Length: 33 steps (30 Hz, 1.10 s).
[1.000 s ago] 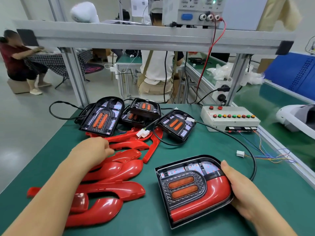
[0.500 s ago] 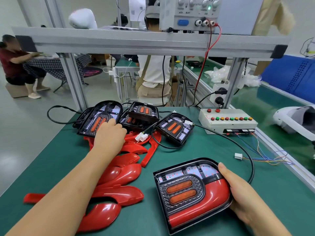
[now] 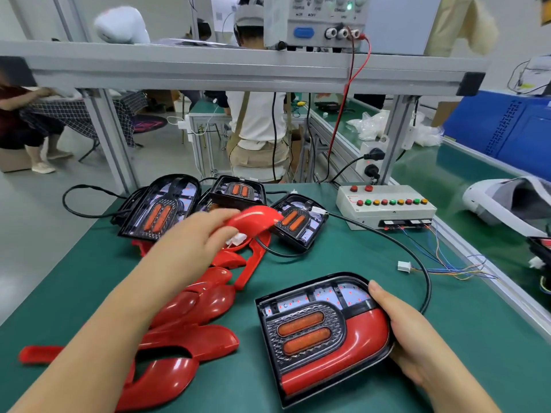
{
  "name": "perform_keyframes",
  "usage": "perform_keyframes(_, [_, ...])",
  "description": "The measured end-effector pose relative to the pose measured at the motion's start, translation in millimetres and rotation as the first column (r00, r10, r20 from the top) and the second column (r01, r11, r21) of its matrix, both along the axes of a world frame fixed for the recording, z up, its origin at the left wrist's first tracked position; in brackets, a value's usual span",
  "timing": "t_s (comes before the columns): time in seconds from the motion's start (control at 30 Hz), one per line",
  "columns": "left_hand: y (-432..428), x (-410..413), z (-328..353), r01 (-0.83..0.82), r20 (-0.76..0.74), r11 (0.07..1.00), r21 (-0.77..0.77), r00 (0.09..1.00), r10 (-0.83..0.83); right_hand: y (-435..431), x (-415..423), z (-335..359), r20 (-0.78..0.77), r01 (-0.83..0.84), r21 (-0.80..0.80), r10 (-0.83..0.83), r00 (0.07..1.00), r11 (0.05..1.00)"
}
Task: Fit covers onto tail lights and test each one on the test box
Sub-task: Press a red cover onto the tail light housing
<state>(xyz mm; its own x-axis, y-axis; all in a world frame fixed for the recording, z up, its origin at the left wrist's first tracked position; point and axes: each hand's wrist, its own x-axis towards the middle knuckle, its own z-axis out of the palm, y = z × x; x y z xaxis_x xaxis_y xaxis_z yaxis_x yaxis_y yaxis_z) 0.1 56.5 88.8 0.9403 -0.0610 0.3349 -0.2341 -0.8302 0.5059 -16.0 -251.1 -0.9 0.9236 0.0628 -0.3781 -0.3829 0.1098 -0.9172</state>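
The left hand (image 3: 195, 245) pinches one end of a red cover (image 3: 253, 217), fingers curled round it, and holds it up off the green table (image 3: 447, 368). The right hand (image 3: 408, 332) grips the right edge of a tail light (image 3: 304, 329) that lies flat at the view's 5 o'clock, with the thumb on its upper corner and the fingers out of sight under the rim. A fitted cover (image 3: 343, 362) runs along that light's lower and right side.

Taking this tail light as the clock's centre:
- The lifted cover is at 11 o'clock.
- Just behind it, three bare tail lights (image 3: 161, 210) lie in a row from 10 to 12 o'clock.
- A pile of red covers (image 3: 190, 338) spreads out at 9 o'clock, under the left forearm.
- The test box (image 3: 387, 204), with its row of coloured buttons, stands at 1 o'clock, well apart from both hands.
- A white connector (image 3: 404, 266) on thin coloured wires lies between 1 and 2 o'clock, near a black cable (image 3: 428, 289).
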Motion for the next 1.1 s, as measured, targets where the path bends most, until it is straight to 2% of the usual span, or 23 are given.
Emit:
perform_keyframes(0.07, [-28.9,-10.9,-3.3,0.097,-0.020,0.987,-0.130,0.995,-0.101,0.3,-0.3,-0.4,0.003,0.008,0.004,-0.008,1.000,1.000])
perform_keyframes(0.2, [-82.5,-30.9,-25.8,0.178,0.000,0.977,-0.116,0.984,-0.179,2.8,-0.7,-1.7,0.033,0.041,0.031,-0.042,0.999,0.999])
perform_keyframes(0.3, [-105.4,-37.5,-40.4,0.181,0.127,0.983,-0.041,0.976,-0.175,3.7,-0.8,-1.6,0.023,0.072,0.030,-0.073,0.997,0.997])
perform_keyframes(0.53, [-115.0,-36.0,-47.8,0.153,0.239,0.970,0.189,0.951,-0.197,2.2,-2.8,-2.1,0.038,0.048,0.005,-0.048,0.998,0.999])
perform_keyframes(0.77, [-118.4,-35.9,-46.4,0.112,0.236,0.958,0.264,0.956,-0.177,2.2,-5.2,0.9,0.106,-0.025,-0.004,0.025,0.994,1.000])
perform_keyframes(1.1, [-107.4,-26.9,-48.8,0.231,0.202,0.896,0.379,0.924,-0.323,2.6,-8.2,3.4,0.144,-0.012,0.025,0.009,0.990,1.000])
